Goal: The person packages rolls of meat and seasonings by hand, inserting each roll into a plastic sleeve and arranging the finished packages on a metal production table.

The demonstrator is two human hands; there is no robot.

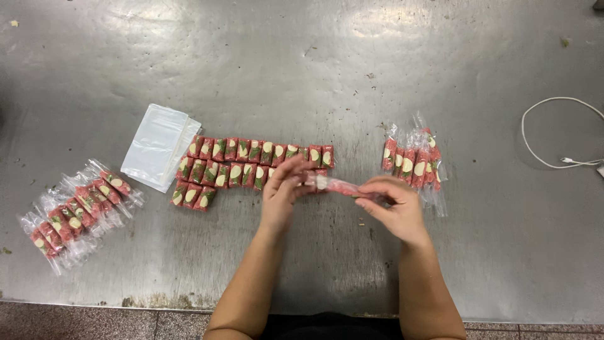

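At your far left lies a fanned heap of filled clear plastic sleeves (75, 211), each holding red sweets with cream and green markings. Next, a stack of empty clear flat bags (157, 146) rests on the scratched steel table (302, 69). Beside it, rows of loose red wrapped sweets (245, 164) await packing, roughly thirty by appearance. Your left hand (281, 195) pinches one end of a partly filled clear sleeve (340, 186); your right hand (393, 204) grips the other end. Further right, a second finished bundle of filled sleeves (412, 162). Far right, a white cable (553, 135). Judged: about half remains.
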